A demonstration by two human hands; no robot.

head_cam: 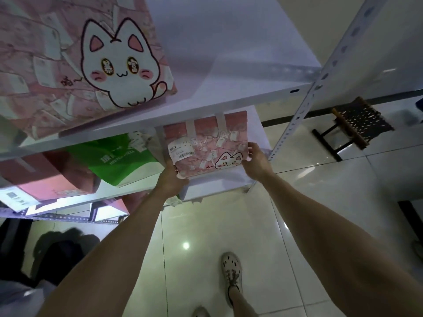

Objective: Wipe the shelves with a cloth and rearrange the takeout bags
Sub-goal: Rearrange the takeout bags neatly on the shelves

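A small pink takeout bag (206, 143) with a cartoon cat and a white receipt label rests at the right end of the middle shelf (219, 181). My left hand (170, 179) grips its lower left corner. My right hand (257, 161) clasps its right edge. A large pink cat bag (87, 65) stands on the left of the top shelf (229, 65). To the left on the middle shelf a green bag (119, 161) leans beside another pink bag (52, 177). No cloth is visible.
A white perforated upright post (320, 83) stands at the rack's right corner. A small woven stool (357, 124) sits on the glossy tiled floor (309, 170) to the right. A lower shelf (68, 213) holds more bags. My feet (231, 273) are below.
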